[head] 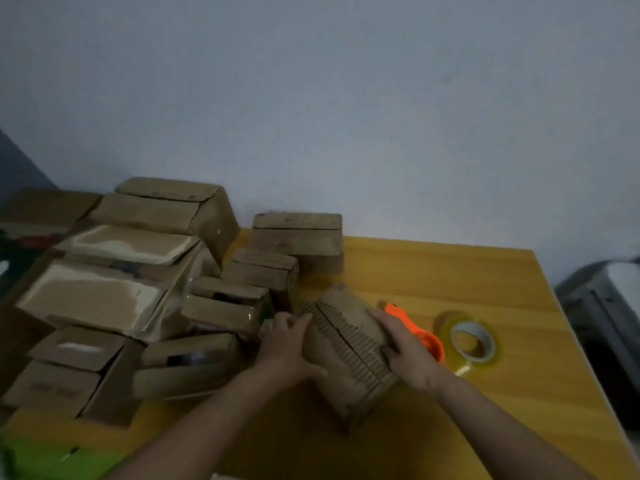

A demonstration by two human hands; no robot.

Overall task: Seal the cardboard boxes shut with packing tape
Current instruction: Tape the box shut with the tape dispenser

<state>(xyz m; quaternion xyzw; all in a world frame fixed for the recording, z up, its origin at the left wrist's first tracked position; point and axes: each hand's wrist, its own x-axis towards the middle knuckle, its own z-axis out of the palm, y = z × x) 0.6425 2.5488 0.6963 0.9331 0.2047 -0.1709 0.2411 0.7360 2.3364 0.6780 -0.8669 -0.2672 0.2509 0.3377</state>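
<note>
Yellow table (pixel 450 271) against pale wall, left hand (pixel 287 344) and right hand (pixel 405 355) gripping small cardboard box (pixel 346 341), tape roll (pixel 472 341) beside, stacked boxes (pixel 121 271) left.

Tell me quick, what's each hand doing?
Left hand: grips the small brown cardboard box on the yellow table.
Right hand: grips the same box.

A yellow wooden table (pixel 450 271) stands against a pale wall (pixel 346 98), a grey metal object (pixel 606 306) beside it.

No text, label or number is legible on the cardboard boxes (pixel 104 299) or tape roll (pixel 472 341).
</note>
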